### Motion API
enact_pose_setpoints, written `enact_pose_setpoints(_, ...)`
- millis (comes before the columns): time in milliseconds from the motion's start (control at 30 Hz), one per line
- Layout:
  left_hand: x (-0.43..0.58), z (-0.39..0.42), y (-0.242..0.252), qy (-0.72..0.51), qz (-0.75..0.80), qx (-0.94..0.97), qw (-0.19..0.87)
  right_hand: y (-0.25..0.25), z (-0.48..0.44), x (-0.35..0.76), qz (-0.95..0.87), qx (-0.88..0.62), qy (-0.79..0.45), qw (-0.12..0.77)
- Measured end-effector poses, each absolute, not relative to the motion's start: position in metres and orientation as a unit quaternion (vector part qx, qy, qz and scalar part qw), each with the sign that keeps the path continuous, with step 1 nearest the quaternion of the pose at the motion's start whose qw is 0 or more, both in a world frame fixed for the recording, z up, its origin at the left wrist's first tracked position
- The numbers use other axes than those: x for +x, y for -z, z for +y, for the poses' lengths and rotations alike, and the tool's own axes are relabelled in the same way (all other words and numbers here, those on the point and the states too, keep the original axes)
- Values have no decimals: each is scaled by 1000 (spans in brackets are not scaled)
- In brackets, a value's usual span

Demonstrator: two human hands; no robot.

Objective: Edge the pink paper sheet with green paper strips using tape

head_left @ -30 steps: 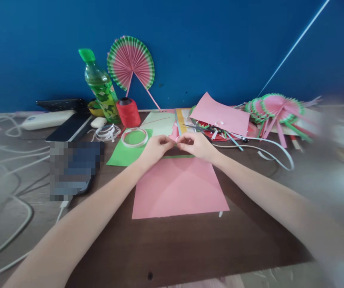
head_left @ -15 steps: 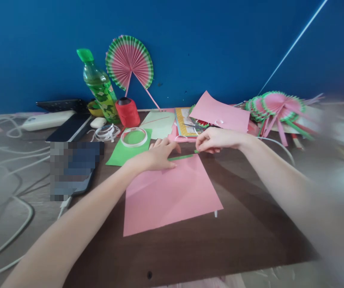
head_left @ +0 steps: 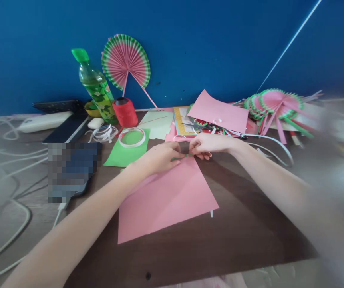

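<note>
Wall [head_left: 219, 48]: deep blue, matte, filling the whole upper view. A thin white diagonal line [head_left: 288, 44] ran across it from the top right down toward the tabletop's far edge. A few small dark specks [head_left: 159, 84] showed in the paint near the middle. Tabletop [head_left: 234, 240]: dark brown wood grain, set against the wall, with one small dark spot [head_left: 148, 275] close to its near edge. Light was bright and even, shadows soft. The tabletop's left part was washed pale grey by glare.
</note>
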State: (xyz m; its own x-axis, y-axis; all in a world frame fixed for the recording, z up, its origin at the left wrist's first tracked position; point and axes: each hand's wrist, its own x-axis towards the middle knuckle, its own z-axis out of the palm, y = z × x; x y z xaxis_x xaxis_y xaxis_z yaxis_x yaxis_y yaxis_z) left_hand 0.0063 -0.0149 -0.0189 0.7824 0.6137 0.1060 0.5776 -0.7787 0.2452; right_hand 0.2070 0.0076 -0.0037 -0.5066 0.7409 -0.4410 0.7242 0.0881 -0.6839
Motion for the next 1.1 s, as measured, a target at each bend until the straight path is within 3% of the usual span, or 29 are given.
enact_pose_setpoints(1100, 5, -12, 23, -107, 295, 945, 89, 6, 4, 199, -752, -529, -394, 14)
